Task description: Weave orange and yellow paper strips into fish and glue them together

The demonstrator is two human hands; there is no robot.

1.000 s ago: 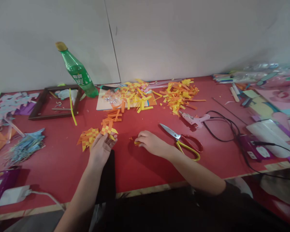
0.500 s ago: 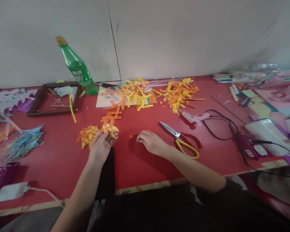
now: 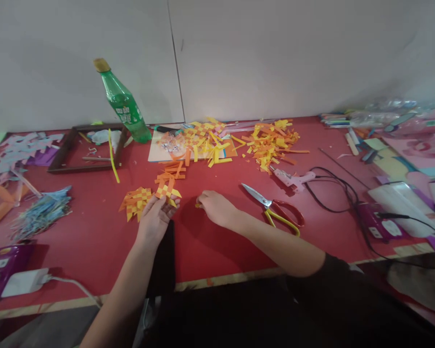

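Observation:
My left hand [image 3: 158, 212] is closed on a small woven paper piece [image 3: 166, 190] of orange and yellow strips, with loose strip ends sticking out. Just left of it lies a pile of similar woven pieces [image 3: 136, 202]. My right hand [image 3: 214, 207] is pinched close above the red table, fingertips together on a tiny yellow-orange paper scrap [image 3: 197, 205], mostly hidden by the fingers. Beyond my left hand are orange paper strips [image 3: 172, 170]. Scissors [image 3: 271, 203] with one red and one yellow handle lie to the right of my right hand.
Heaps of orange and yellow paper strips [image 3: 273, 140] lie at the back. A green bottle [image 3: 125, 106] leans by a dark frame [image 3: 83, 169]. A pink glue gun [image 3: 293, 180] with a black cord rests at right. Near the front edge lies a flat black object [image 3: 163, 263].
My right hand has moved a little left, toward my left hand. The orange scrap that lay beside it on the table no longer shows there. My left hand still holds the woven piece.

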